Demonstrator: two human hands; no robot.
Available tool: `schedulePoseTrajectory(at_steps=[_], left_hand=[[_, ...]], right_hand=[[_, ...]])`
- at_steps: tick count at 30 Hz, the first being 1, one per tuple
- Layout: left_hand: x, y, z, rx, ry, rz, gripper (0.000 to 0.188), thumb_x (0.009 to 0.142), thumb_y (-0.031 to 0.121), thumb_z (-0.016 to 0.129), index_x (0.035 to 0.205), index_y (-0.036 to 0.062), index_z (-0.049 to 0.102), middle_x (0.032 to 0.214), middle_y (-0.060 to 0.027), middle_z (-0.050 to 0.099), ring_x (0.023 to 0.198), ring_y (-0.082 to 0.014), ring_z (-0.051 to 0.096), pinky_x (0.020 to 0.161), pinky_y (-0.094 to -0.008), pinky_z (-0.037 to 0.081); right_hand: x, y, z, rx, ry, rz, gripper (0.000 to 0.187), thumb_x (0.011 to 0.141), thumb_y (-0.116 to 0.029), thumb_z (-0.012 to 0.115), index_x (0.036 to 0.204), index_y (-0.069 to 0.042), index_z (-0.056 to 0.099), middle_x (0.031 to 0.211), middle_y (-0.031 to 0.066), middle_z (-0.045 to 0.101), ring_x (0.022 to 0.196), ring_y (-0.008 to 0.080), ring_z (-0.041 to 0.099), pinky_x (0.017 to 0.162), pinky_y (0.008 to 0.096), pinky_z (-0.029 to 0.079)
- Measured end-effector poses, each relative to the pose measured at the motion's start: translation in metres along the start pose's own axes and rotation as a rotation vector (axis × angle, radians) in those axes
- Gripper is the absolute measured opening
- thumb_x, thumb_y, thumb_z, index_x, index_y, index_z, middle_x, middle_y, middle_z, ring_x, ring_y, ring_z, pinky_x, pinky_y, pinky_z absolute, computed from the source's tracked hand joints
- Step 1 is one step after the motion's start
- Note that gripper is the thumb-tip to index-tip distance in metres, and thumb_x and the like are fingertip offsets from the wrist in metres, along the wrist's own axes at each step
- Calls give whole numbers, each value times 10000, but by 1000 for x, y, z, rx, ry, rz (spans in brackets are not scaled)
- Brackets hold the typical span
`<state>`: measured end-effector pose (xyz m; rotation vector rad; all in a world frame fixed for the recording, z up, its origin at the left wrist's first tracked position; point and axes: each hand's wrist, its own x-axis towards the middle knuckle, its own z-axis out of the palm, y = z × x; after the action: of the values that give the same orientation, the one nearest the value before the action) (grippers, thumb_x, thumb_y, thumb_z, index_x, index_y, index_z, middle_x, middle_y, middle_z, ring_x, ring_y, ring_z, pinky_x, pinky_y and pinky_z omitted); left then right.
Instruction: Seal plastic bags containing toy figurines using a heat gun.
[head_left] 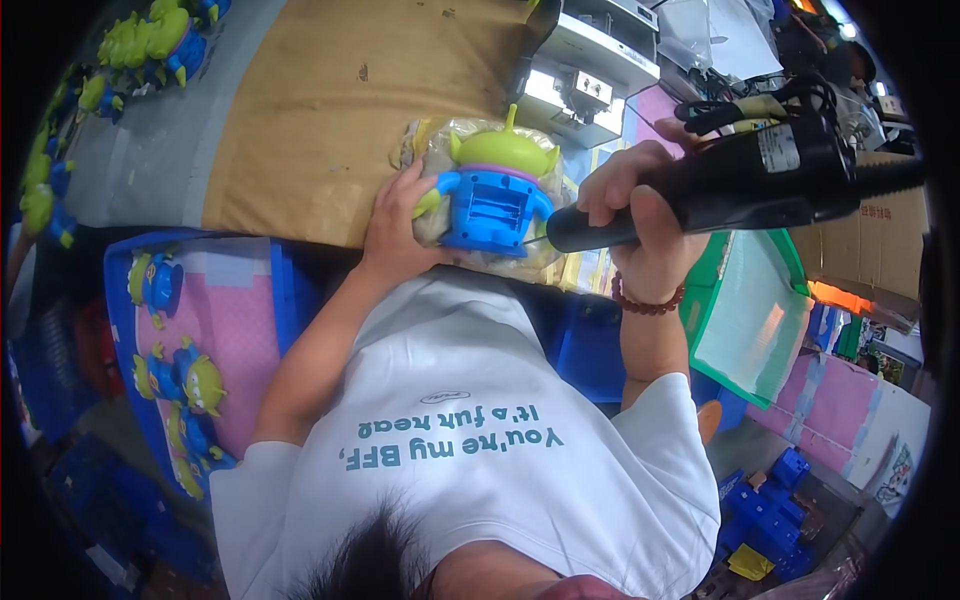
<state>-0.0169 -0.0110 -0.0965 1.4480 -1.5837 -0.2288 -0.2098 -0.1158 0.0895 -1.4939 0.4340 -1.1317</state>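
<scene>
The likeliest trouble I see from my remote view is a slip at the tip of the black power driver (735, 185). It slants in from the right, and its thin bit ends at or just beside the lower right corner of the toy figure (490, 195); contact I cannot confirm. Side pressure there could make the bit skid and scratch the blue plastic. The plastic-wrapped pad (465, 130) beneath looks soft, so I judge the figure could rock if pushed unevenly. The black cable (735, 112), looped above the driver, could snag and tug the tool off line.

The figure lies on the pad at the near edge of the bench, its green head pointing away from the person, its blue back upward, with a rectangular hollow showing. It sits between the two hands: immediately right of the left hand (397, 225) and left of the right hand (655, 235). The left hand curves against the figure's left side, thumb and fingers apart; whether it grips or only braces, I cannot tell. The right hand is wrapped firmly around the driver, away from the figure itself. Near left, a blue tray (285, 300) contains similar figures.
</scene>
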Motion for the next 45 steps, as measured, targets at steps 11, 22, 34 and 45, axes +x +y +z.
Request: schedulePoseTrajectory(at_steps=[11, 22, 34, 45], left_hand=[[-2, -3, 1, 2, -4, 19, 1009, 488, 310, 927, 1309, 88, 383, 1397, -254, 416, 1257, -413, 442, 1042, -466, 373], [0, 1, 0, -23, -7, 18, 1006, 485, 275, 924, 1311, 101, 378, 1412, -248, 402, 1271, -415, 423, 1056, -468, 350], [-1, -1, -1, 8, 1, 20, 1012, 484, 292, 924, 1313, 95, 378, 1401, -246, 414, 1268, -411, 429, 1047, -465, 363], [1, -2, 0, -39, 5, 26, 1021, 460, 265, 931, 1312, 101, 392, 1393, -237, 424, 1241, -417, 444, 1032, -469, 376]], right_hand=[[-31, 32, 7, 109, -125, -83, 441, 826, -160, 699, 1168, -52, 442, 731, 45, 541, 611, 167, 557, 583, 326, 475], [-34, 38, -4, 166, -326, -127, 443, 831, -133, 702, 1185, -112, 435, 776, 43, 540, 591, 166, 547, 566, 311, 463], [12, 16, -15, 299, -57, 24, 285, 754, 48, 590, 986, -22, 442, 673, 136, 553, 560, 220, 563, 549, 349, 494], [116, 71, -44, -141, 293, 121, 123, 815, -122, 635, 784, -24, 569, 665, 47, 554, 559, 149, 551, 534, 282, 445]])
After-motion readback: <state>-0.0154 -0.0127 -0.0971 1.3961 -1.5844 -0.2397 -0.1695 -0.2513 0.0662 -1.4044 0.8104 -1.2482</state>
